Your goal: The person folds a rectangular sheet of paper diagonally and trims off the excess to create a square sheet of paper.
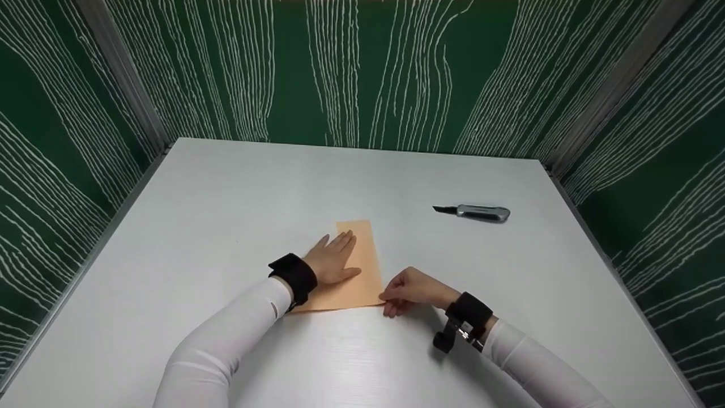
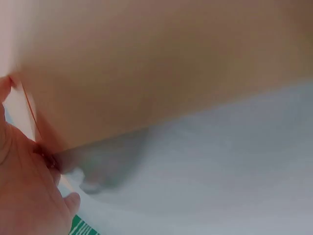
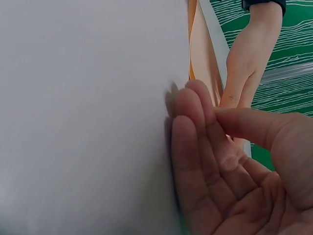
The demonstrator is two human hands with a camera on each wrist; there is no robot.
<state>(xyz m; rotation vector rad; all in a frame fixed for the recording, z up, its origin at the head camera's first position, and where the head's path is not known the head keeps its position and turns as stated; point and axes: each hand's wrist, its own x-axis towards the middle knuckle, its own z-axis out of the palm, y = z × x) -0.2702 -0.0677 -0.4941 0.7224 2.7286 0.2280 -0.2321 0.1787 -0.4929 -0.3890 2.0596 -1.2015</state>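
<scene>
A light orange sheet of paper (image 1: 367, 255) lies on the white table; the right wrist view shows a gap between layers at its edge. My left hand (image 1: 333, 263) rests flat on the paper with its fingers spread, and part of the sheet is hidden under the hand and wrist. At the near right corner, my right hand (image 1: 416, 289) pinches the edge between thumb and forefinger. The other right-hand fingers (image 3: 186, 147) lie alongside, close to the table. The paper (image 2: 146, 73) looks large and blurred in the left wrist view.
A grey utility knife (image 1: 482, 213) lies on the white table (image 1: 272, 181) to the right, beyond the paper, its dark blade pointing left. Green walls (image 1: 481, 73) with white streaks stand behind and at both sides. Each wrist wears a black strap (image 1: 469, 314).
</scene>
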